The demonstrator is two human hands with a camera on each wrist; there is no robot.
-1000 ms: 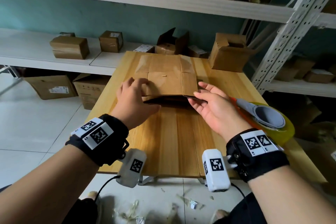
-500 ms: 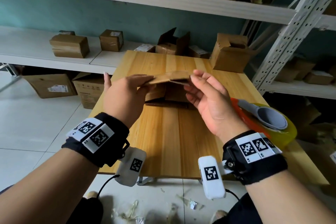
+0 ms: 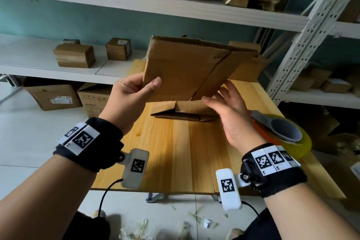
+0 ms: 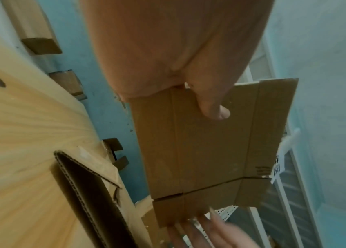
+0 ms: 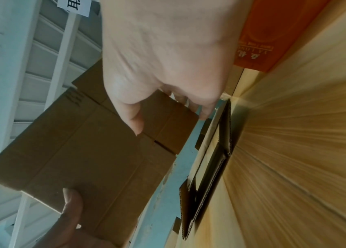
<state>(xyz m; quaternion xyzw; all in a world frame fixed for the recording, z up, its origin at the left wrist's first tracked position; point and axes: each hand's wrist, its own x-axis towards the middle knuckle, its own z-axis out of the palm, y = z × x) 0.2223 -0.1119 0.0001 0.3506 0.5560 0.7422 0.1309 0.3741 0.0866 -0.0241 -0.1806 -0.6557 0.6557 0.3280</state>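
Rising well clear of the bench (image 3: 175,152) since the earlier frames, the flat box (image 3: 185,68) is now standing almost upright in the air in front of the person, where before it was only tipping up off the pile. It is hanging above the far half of the bench, with its top edge level with the lower wall shelf (image 3: 39,64) behind.

The left hand (image 3: 128,101) is pinching the flat box at its lower left corner, the thumb (image 4: 212,107) pressing on the near face and the other fingers hiding behind it. The right hand (image 3: 231,115) is staying spread, its fingers straight and reaching up to the lower right flap; the fingertips (image 3: 207,100) are touching that flap's bottom edge, and in the right wrist view the thumb (image 5: 134,122) is lying across the cardboard without closing on it. That flap is angling away from the main panel along a crease.

More folded cardboard (image 3: 187,113) is lying flat on the bench right under the raised piece, its corrugated edge facing the person. A tape dispenser (image 3: 282,132) with a yellowish roll is sitting on the bench's right edge, just beside the right wrist. An open carton (image 3: 247,70) is standing at the bench's far right corner, partly hidden by the flat box. Small sealed cartons (image 3: 74,55) are resting on the shelf to the left.
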